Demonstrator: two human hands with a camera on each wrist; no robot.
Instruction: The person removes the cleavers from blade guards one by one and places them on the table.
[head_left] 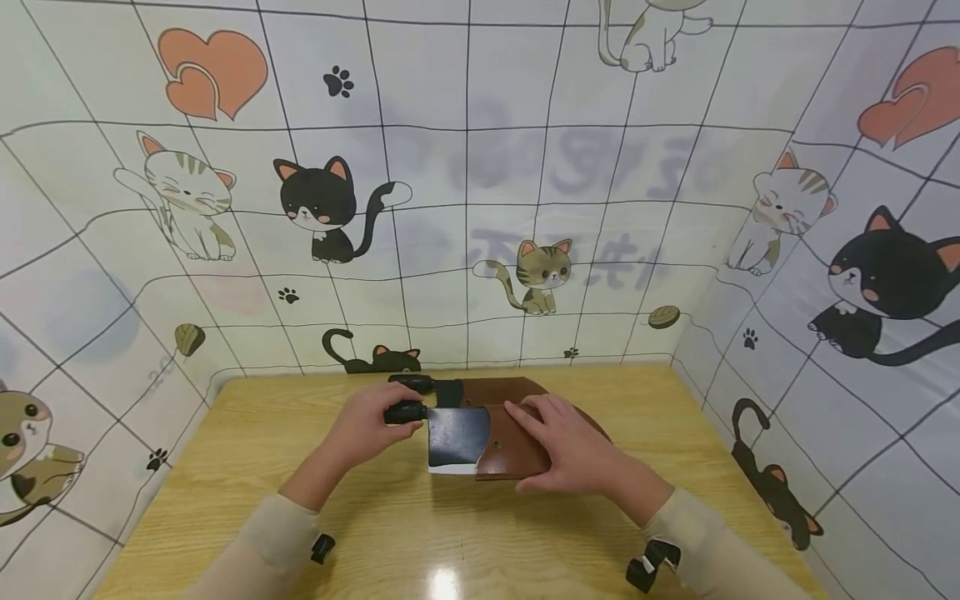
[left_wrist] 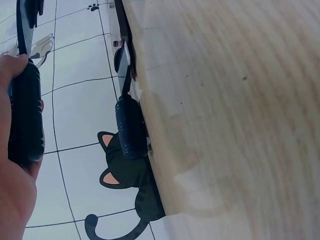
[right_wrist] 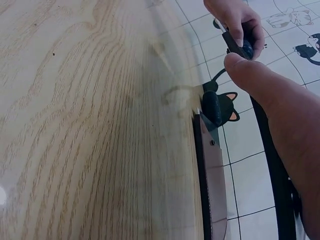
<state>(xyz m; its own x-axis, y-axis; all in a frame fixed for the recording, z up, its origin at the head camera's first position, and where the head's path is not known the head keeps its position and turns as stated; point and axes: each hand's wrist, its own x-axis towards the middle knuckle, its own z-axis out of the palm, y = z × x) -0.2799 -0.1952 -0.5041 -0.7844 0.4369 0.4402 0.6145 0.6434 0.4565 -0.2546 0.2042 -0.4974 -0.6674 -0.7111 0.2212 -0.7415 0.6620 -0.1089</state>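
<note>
A cleaver with a dark blade (head_left: 456, 435) and a black ribbed handle (left_wrist: 26, 117) is raised above the table, its blade partly inside a brown leather sheath (head_left: 508, 458). My left hand (head_left: 366, 427) grips that handle. Around the sheath, my right hand (head_left: 573, 446) has its thumb on the near edge and its fingers over the upper side. Behind it lies a second knife, its black handle (head_left: 412, 382) pointing left and its blade mostly covered by another brown sheath (head_left: 491, 389). The cleaver's tip end is hidden within its sheath.
The wooden table (head_left: 375, 533) meets a cat-print wall covering (head_left: 435, 183) at the back and both sides. Black strap pieces (head_left: 322, 547) show at the left cuff, with a similar black mount (head_left: 652, 567) at the right cuff.
</note>
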